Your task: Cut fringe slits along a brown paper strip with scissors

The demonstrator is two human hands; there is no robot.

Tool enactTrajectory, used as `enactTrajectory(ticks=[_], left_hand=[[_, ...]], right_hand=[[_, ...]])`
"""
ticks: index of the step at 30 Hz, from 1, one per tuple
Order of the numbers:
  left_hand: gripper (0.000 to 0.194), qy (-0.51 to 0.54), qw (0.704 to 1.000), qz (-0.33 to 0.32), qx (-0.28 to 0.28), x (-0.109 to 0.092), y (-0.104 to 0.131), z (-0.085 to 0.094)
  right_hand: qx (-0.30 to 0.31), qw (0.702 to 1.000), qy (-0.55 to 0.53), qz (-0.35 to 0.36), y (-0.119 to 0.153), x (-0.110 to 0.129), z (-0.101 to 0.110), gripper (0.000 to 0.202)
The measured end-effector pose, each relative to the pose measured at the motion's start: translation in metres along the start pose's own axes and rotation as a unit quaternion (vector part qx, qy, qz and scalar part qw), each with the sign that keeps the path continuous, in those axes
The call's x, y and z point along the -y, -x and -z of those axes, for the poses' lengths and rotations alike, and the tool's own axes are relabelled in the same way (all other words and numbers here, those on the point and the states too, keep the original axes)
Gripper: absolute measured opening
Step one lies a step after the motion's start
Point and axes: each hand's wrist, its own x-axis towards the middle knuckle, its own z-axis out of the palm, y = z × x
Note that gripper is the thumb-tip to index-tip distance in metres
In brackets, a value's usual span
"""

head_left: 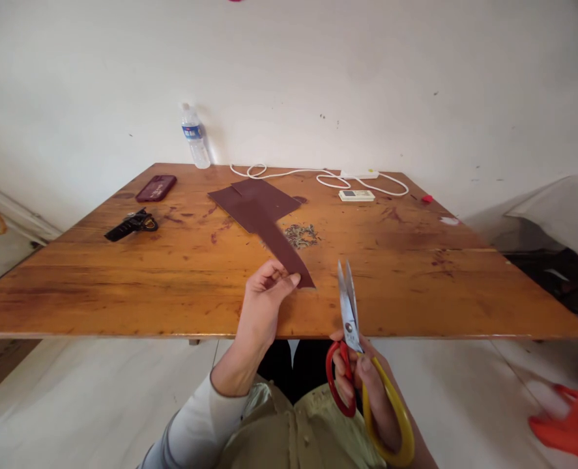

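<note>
My left hand (264, 299) pinches the near end of a long dark-red strip (281, 249) between thumb and fingers, above the front of the wooden table. The strip's far end overlaps dark-red sheets (254, 205) lying on the table. Scissors (350, 322) with one red and one yellow handle are in my right hand (361, 378), its fingers through the handles. Their blades point away from me, slightly parted, with nothing between them, to the right of the strip. A small heap of thin scraps (302, 236) lies just right of the strip.
On the wooden table (181, 303) stand or lie a plastic bottle (195, 138), a dark-red phone (156, 188), a black object (131, 225), a white remote (356, 195) and a white cable (293, 172) with a power strip (360, 174). A red bag (572, 423) is at the lower right.
</note>
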Motion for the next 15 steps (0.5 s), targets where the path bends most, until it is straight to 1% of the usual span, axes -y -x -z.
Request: enactTrajectory(ticks=[2,6,8,11,13,15], left_hand=[[0.012,0.003,1.000,0.006,-0.015,0.000,-0.002,0.001],[0.020,0.026,0.999,0.033,-0.032,-0.002,-0.007,0.000],[0.024,0.035,0.997,0.066,-0.032,-0.003,-0.008,-0.001],[0.029,0.043,0.989,0.137,-0.019,0.000,-0.006,-0.003],[0.032,0.046,0.984,0.172,-0.005,0.002,-0.002,-0.004],[0.034,0.048,0.979,0.200,0.013,0.003,0.002,-0.006]], right_hand=[[-0.003,1.000,0.001,-0.002,0.001,0.003,0.000,0.051],[-0.020,1.000,0.007,-0.010,0.004,0.007,-0.002,0.051],[-0.026,0.999,0.018,-0.003,0.003,0.006,-0.002,0.051],[-0.026,0.998,0.041,0.030,-0.004,0.001,0.001,0.050],[-0.008,0.998,0.041,0.051,-0.010,-0.003,0.005,0.048],[0.035,0.997,0.029,0.055,-0.015,-0.003,0.008,0.052]])
